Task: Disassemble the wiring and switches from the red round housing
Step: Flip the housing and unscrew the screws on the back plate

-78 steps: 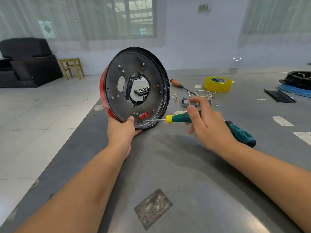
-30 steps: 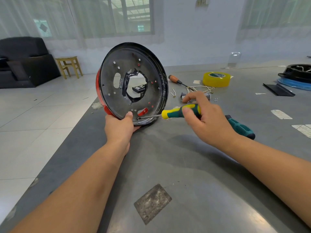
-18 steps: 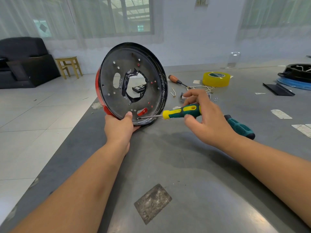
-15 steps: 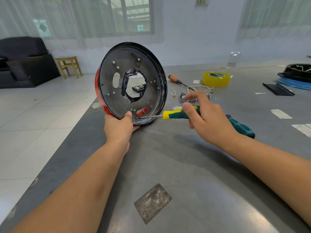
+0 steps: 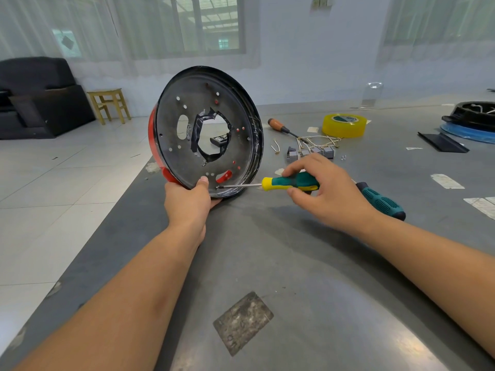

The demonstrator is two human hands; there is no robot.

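The red round housing [image 5: 171, 145] stands on edge on the grey table, its dark perforated inner face toward me, with a taped central hole. My left hand [image 5: 187, 202] grips its lower rim, thumb on the inner face. My right hand [image 5: 324, 194] pinches the green and yellow handle of a screwdriver [image 5: 289, 183]. Its shaft lies level and its tip touches a screw near the bottom of the inner face. Removed grey switches with pale wires [image 5: 310, 149] lie on the table behind my right hand.
A second teal-handled tool [image 5: 380, 200] lies behind my right wrist. An orange-handled screwdriver [image 5: 281, 128], a yellow tape roll [image 5: 344, 125], a black strip [image 5: 442, 141] and another black housing on a blue ring [image 5: 471, 121] sit farther back. The table's left edge drops to tiled floor.
My right fingers shifted along the screwdriver handle, re-gripping it, while the tip stayed on the same screw. The housing and my left hand barely moved.
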